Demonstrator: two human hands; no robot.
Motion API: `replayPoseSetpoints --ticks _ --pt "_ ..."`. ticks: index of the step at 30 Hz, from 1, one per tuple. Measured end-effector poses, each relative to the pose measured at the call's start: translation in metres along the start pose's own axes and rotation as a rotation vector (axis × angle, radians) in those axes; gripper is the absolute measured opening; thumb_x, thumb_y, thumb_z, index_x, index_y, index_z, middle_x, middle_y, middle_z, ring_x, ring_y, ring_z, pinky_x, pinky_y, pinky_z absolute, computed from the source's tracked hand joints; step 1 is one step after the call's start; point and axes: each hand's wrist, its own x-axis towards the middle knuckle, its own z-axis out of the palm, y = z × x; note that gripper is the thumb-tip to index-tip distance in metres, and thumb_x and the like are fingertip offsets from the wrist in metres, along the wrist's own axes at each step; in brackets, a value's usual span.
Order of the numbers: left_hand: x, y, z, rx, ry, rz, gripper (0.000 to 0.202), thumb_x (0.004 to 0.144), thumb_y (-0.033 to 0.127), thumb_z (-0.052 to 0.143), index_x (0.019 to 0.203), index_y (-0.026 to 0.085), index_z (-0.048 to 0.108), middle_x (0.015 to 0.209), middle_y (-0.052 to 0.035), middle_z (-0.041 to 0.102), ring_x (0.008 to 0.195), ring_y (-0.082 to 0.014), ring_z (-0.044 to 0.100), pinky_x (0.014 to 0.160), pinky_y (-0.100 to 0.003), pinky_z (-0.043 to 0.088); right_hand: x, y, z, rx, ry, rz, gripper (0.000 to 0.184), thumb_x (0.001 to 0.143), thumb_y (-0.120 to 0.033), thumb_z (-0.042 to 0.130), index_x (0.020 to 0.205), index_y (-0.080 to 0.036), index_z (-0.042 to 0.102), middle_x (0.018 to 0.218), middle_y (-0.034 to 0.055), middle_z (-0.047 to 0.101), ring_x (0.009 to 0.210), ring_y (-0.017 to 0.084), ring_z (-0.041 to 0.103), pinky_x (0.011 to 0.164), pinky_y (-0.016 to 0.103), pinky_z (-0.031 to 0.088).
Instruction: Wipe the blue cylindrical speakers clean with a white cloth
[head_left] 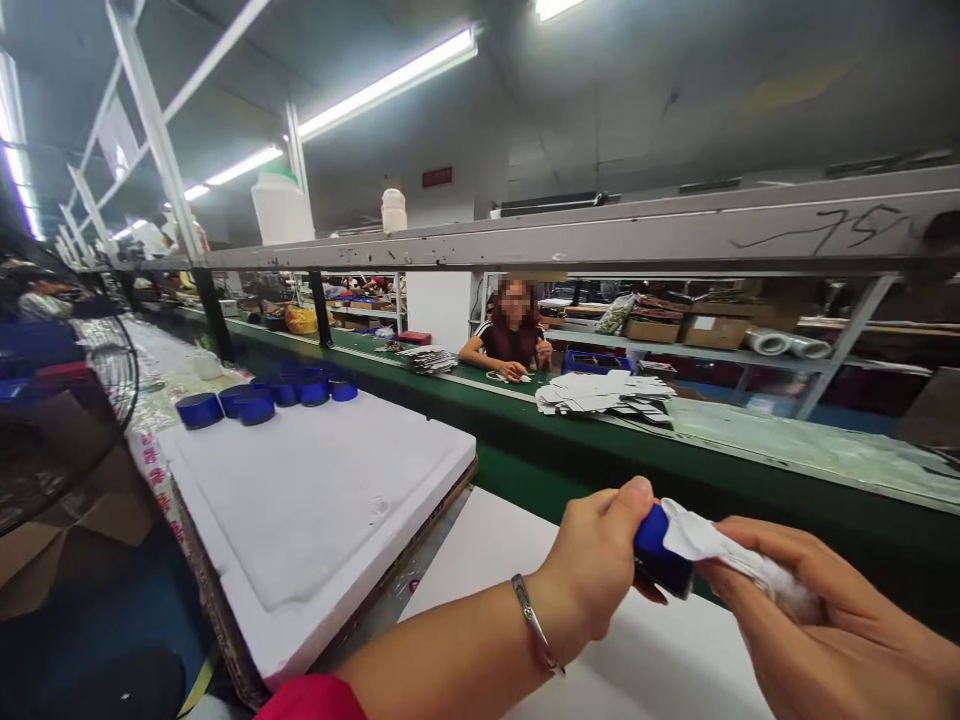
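Observation:
My left hand (pixel 600 560) is closed around a small round blue box (pixel 661 550), thumb on top. A bracelet sits on that wrist. My right hand (pixel 817 620) pinches a crumpled white cloth (pixel 720 548) and presses it against the side of the blue box. Both hands hover over a white sheet (pixel 525 560) at the near edge of the bench. Several more blue round boxes (pixel 259 398) stand in a cluster at the far end of a white foam board (pixel 315 500) to my left.
A green conveyor belt (pixel 570 450) runs across in front. A person sits behind it, hands by stacks of flat white cards (pixel 604 393). A metal shelf (pixel 600 240) spans overhead with white bottles. A fan guard (pixel 90 400) stands at left.

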Motion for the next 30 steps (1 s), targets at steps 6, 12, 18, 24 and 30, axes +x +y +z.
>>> replayPoseSetpoints --ticks 6,12,18,24,30 --pt "0.001 0.004 -0.002 0.066 -0.018 0.004 0.057 0.091 0.07 0.072 0.104 0.015 0.071 0.09 -0.0065 0.066 0.069 -0.017 0.063 0.054 -0.024 0.047 -0.006 -0.033 0.0 0.131 -0.076 0.333 0.06 0.068 -0.078 0.083 0.102 -0.029 0.087 0.073 0.0063 0.072 0.057 0.025 0.056 0.048 0.037 0.043" --pt "-0.006 0.021 0.005 -0.064 -0.084 -0.245 0.049 0.113 0.055 0.052 0.123 0.011 0.071 0.092 -0.0085 0.072 0.061 -0.018 0.072 0.053 -0.024 0.043 0.019 -0.059 -0.011 0.697 -0.178 0.682 0.084 0.019 -0.047 0.1 0.096 -0.021 0.08 0.086 0.0118 0.078 0.072 0.027 0.065 0.054 0.031 0.051" --pt "-0.005 0.017 0.004 0.005 -0.023 -0.28 0.053 0.115 0.059 0.048 0.11 0.012 0.071 0.084 -0.0075 0.071 0.057 -0.0165 0.068 0.051 -0.025 0.039 0.014 -0.038 -0.019 0.228 -0.401 0.449 0.074 0.049 -0.08 0.091 0.099 -0.025 0.086 0.055 0.001 0.052 0.049 0.015 0.025 0.044 0.031 0.014" --pt "-0.004 -0.002 0.004 0.161 -0.053 -0.154 0.052 0.1 0.068 0.063 0.097 0.017 0.069 0.08 -0.0051 0.066 0.059 -0.0172 0.065 0.051 -0.025 0.04 -0.008 -0.046 -0.009 0.237 -0.18 0.183 0.04 0.071 -0.065 0.079 0.086 -0.029 0.085 0.073 0.0044 0.07 0.063 0.023 0.054 0.057 0.036 0.04" --pt "-0.005 0.008 0.01 0.088 -0.019 -0.344 0.047 0.114 0.054 0.048 0.105 0.014 0.069 0.079 -0.005 0.068 0.051 -0.0149 0.065 0.048 -0.026 0.03 0.023 -0.037 -0.02 0.283 -0.492 0.297 0.056 0.051 -0.071 0.086 0.082 -0.023 0.088 0.077 0.0115 0.076 0.075 0.033 0.066 0.064 0.039 0.051"
